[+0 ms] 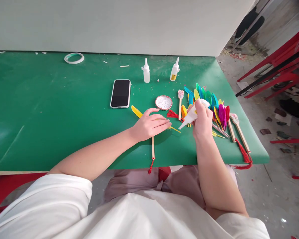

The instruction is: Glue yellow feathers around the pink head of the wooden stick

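The left hand (150, 125) lies palm down at the centre of the frame, its forearm slanting up from the lower left, fingers stretched out nearly straight towards the right. The right hand (202, 119), right of centre with its forearm rising from the lower right, is wrapped around a white plastic squeeze bottle with a tapered nozzle (189, 116), tilted so that the tip points down and left, near the left fingertips. A bright yellow feather (136, 111) shows its broad end at the upper left of the left hand; a thin yellow length comes out beyond the fingertips, and a slim pale wooden stick with a red tassel (153, 147) runs down from beneath the palm to the bench (64, 132) edge. The stick's upper end is covered, and whether the left fingers grip anything below cannot be told. The right hand partly blocks a pile of multicoloured feathers (209, 98) at centre right, beside pale sticks with flowery heads (235, 119). Just above the left fingers lies a round, red-rimmed white dish (163, 102); farther up are a black-screened white-edged phone (120, 93) and two small white dropper bottles (146, 72). A white tape roll (74, 58) sits upper left. Red plastic stools (284, 63) are cut off at the right edge.
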A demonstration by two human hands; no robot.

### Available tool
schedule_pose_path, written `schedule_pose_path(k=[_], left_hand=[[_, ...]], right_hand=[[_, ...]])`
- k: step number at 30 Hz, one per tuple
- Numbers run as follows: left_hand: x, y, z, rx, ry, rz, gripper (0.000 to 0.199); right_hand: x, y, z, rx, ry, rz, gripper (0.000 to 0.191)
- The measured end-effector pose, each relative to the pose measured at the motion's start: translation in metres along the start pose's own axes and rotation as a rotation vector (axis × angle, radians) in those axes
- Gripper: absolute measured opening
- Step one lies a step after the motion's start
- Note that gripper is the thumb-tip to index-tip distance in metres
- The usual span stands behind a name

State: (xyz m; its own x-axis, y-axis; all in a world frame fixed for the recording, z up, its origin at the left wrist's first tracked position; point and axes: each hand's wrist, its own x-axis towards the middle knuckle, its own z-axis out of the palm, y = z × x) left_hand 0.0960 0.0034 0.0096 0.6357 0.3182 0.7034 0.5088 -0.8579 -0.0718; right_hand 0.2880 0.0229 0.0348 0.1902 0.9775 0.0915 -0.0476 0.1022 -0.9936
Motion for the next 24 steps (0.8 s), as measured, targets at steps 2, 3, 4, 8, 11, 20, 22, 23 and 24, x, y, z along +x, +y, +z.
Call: schedule_pose_path(k=[2,3,4,8,11,20,22,23,24], left_hand=[[0.0000,0.0000,0.0000,0.014,0.008,0.010,0.017],[-0.0001,-0.0001,0.0000,0.015,0.011,0.010,0.017],[-0.0003,-0.0001,0.0001,0.013,0.013,0.006,0.017],[-0.0010,-0.0003,0.0006,0.002,0.005,-0.008,0.018],[-0.0012,-0.0004,0.0010,0.012,0.003,-0.008,0.018],[-0.0016,-0.0005,0.0015,0.027,0.016,-0.002,0.019],[-0.0014,-0.0005,0.0014,0.029,0.016,-0.001,0.018],[-0.0013,-0.0005,0.0012,0.029,0.016,-0.002,0.018],[-0.0012,-0.0006,0.0011,0.030,0.015,-0.003,0.017]], right_hand=[[0.0002,0.0007,-0.0001,0.000,-0.001,0.014,0.037],[0.0004,0.0009,-0.0002,0.004,0.001,0.017,0.037],[0.0006,0.0011,-0.0003,0.008,0.001,0.019,0.037],[0.0006,0.0007,-0.0002,0.013,-0.016,0.029,0.037],[0.0000,0.0001,0.0004,0.007,-0.014,0.042,0.036],[-0.0007,0.0005,0.0010,-0.006,-0.012,0.052,0.037],[-0.0008,0.0004,0.0011,-0.004,-0.013,0.051,0.037],[-0.0008,0.0005,0.0011,-0.003,-0.014,0.050,0.037],[-0.0007,0.0006,0.0012,-0.002,-0.017,0.050,0.037]])
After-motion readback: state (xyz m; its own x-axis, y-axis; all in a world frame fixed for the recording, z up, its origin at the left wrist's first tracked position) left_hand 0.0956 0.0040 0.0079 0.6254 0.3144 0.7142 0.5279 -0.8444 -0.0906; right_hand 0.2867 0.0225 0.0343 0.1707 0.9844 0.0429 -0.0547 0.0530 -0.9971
